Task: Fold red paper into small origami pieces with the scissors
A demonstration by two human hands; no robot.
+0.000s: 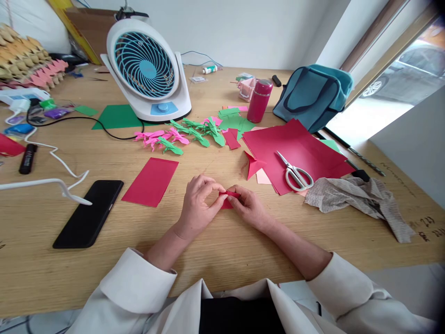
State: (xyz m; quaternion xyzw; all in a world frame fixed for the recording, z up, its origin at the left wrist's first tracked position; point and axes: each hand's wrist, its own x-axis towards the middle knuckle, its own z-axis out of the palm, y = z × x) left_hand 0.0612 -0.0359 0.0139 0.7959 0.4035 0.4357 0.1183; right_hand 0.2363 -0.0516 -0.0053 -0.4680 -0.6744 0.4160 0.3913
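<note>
A small piece of red paper (227, 202) is pinched between both hands just above the wooden table. My left hand (200, 199) grips its left side with thumb and index finger. On its right side, the thumb and fingers of my right hand (251, 206) press on the paper, partly covering it. To the left lies a red paper rectangle (151, 182). Beyond my right hand sit a folded red paper piece (253, 165) and a stack of large red sheets (295, 144), with white-handled scissors (295, 172) resting on top.
Folded green and pink paper figures (194, 132) lie in front of a white fan (148, 69). A black phone (88, 213) is at left under a white cable. A red flask (259, 100), a teal bag (314, 97) and a crumpled cloth (358, 199) are to the right.
</note>
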